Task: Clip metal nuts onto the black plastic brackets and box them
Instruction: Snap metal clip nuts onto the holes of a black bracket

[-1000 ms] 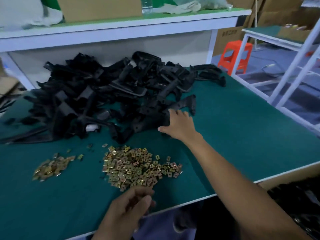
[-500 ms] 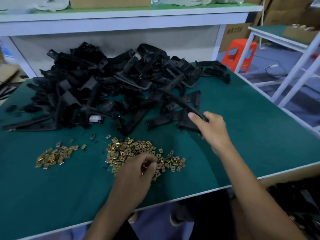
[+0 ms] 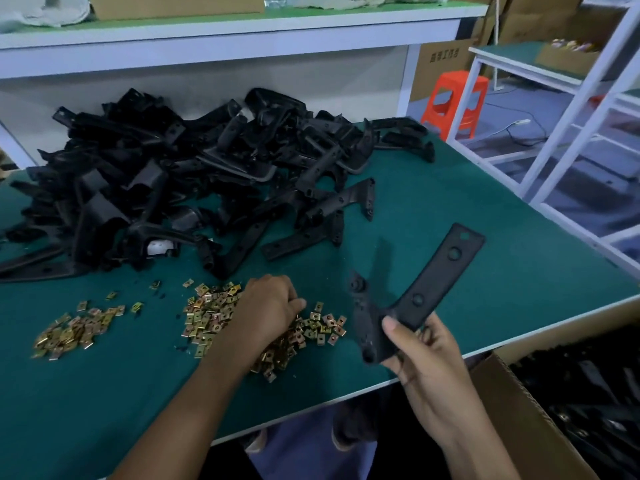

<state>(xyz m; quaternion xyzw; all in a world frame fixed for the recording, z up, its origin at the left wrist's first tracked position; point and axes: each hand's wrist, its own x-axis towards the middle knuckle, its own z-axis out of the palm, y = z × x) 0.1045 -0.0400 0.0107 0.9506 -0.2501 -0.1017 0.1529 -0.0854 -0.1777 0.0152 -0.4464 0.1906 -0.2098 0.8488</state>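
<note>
Lower right, below the bench edge: open brown cardboard box with dark parts inside. Right hand, lower centre-right, thumb and fingers curled round the bend of a flat black plastic bracket, held above the green-topped bench, long arm pointing up-right. Left hand, centre, knuckles up, fingers curled down into the larger pile of brass-coloured metal clip nuts; cannot tell whether it grips one. Smaller nut pile at left. Beyond, upper left: heap of black plastic brackets. Upper right: orange plastic stool.

bare green mat open on the right, bracket heap blocking far left, nut piles crowding near centre
</note>
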